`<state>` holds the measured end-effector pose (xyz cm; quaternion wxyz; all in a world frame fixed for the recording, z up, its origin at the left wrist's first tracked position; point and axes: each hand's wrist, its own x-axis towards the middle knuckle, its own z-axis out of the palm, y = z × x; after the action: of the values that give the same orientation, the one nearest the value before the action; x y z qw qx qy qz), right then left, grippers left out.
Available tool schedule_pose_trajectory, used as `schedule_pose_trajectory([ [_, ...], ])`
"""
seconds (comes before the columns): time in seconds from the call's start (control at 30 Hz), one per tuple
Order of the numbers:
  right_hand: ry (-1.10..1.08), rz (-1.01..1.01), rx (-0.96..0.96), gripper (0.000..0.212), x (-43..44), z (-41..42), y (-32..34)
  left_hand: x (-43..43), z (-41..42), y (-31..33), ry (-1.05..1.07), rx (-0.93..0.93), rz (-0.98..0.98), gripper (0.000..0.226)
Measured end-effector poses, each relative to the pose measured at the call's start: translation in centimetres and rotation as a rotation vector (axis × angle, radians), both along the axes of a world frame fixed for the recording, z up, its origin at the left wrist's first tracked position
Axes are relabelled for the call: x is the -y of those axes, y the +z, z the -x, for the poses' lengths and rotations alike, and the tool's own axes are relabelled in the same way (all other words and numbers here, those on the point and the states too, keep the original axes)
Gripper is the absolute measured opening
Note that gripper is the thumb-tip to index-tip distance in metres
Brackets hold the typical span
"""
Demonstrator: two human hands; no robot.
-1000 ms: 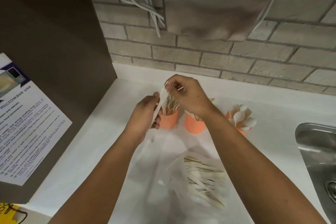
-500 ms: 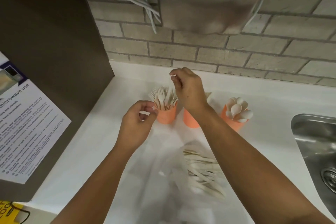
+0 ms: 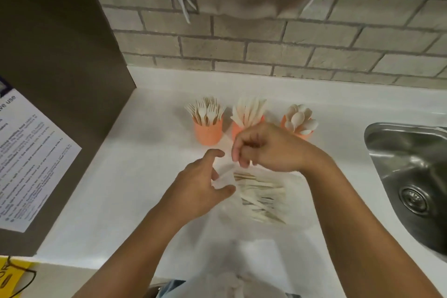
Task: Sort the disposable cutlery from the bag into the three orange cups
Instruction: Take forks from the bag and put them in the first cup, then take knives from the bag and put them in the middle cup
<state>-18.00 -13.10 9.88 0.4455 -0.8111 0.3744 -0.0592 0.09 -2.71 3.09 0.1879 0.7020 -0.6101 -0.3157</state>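
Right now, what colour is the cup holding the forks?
The fork cup is a plain light orange, with no pattern; the head view shows it clearly.

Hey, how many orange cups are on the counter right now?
3, in a row near the brick wall: the left cup holds forks, the middle cup holds knives and sits partly behind the right hand, the right cup holds spoons, nearest the sink.

Brick wall (image 3: 266, 55), white counter (image 3: 145, 152), steel sink (image 3: 411, 176)
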Motion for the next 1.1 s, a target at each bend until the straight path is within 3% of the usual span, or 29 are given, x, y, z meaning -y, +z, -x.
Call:
schedule_pose_trajectory([
  [0.03, 0.075, -0.082, -0.151, 0.023, -0.8, 1.1, -1.0, 0.1, 0.2, -0.4, 0.004, 0.001, 0.006, 0.064],
  [0.1, 0.150, -0.056, -0.455, 0.026, -2.1, 2.2, -4.6, 0.3, 0.6, -1.1, 0.047, -0.065, 0.029, 0.050],
  [0.2, -0.008, 0.099, -0.638, 0.042, -3.3, 3.0, -10.2, 0.4, 1.2, -1.6, 0.178, -0.327, 0.031, 0.026],
  [0.3, -0.127, 0.115, -0.634, 0.058, -3.3, 3.5, -12.8, 0.7, 1.6, -1.7, 0.272, -0.456, 0.072, 0.019],
  [0.43, -0.057, 0.159, -0.648, 0.068, -2.7, 3.3, -14.1, 1.0, 2.0, -1.3, 0.315, -0.640, 0.086, 0.021],
  [0.7, 0.015, 0.152, -0.579, 0.031, -0.9, 4.0, -14.7, 1.0, 2.0, -0.8, 0.321, -0.669, 0.090, 0.022],
  [0.93, 0.015, 0.091, -0.497, 0.029, -1.2, 4.9, -14.5, 1.2, 1.4, -1.3, 0.385, -0.665, 0.108, 0.022],
  [1.1, 0.012, 0.084, -0.456, 0.032, -1.0, 6.0, -13.4, 1.5, 1.1, -1.2, 0.483, -0.763, 0.152, 0.023],
])
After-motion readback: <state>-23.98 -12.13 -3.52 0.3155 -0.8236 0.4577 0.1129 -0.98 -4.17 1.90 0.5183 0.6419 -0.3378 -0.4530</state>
